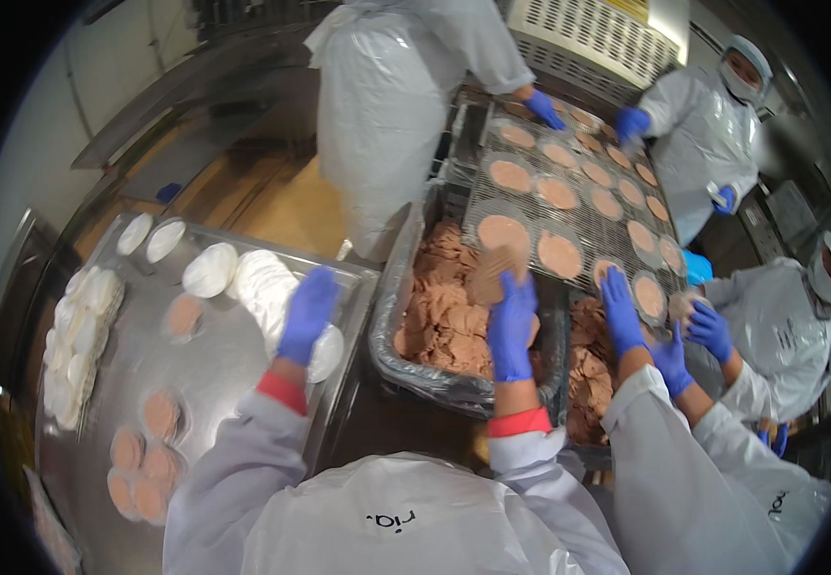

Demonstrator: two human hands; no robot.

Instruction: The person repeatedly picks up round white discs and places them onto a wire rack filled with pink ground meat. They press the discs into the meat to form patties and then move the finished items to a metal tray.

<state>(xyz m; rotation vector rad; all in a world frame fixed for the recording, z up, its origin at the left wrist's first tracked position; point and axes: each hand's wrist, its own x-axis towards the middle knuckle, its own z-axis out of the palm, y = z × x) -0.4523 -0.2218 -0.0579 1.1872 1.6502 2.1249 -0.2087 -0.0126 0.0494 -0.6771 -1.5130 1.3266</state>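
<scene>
My right hand [511, 331], in a blue glove, grips a round, brownish-pink meat patty [495, 276] by its near edge. It is over the rim between a lined tub and the mesh conveyor belt [583, 235], which carries rows of patties on clear round sheets. Below, the tub holds a heap of pink ground meat [442, 311]. My left hand [308, 314], also gloved, reaches over a fanned row of white paper discs [264, 292] on a steel table. Its fingers look stretched out, slightly blurred, and partly cover the discs.
The steel table [243, 383] bears loose patties [159, 465] and a stack of white discs [78, 335]. A second meat tub [588, 369] adjoins the belt. Co-workers' gloved hands reach over the belt from the right [619, 311] and far side [544, 108]. A person in white stands ahead [382, 115].
</scene>
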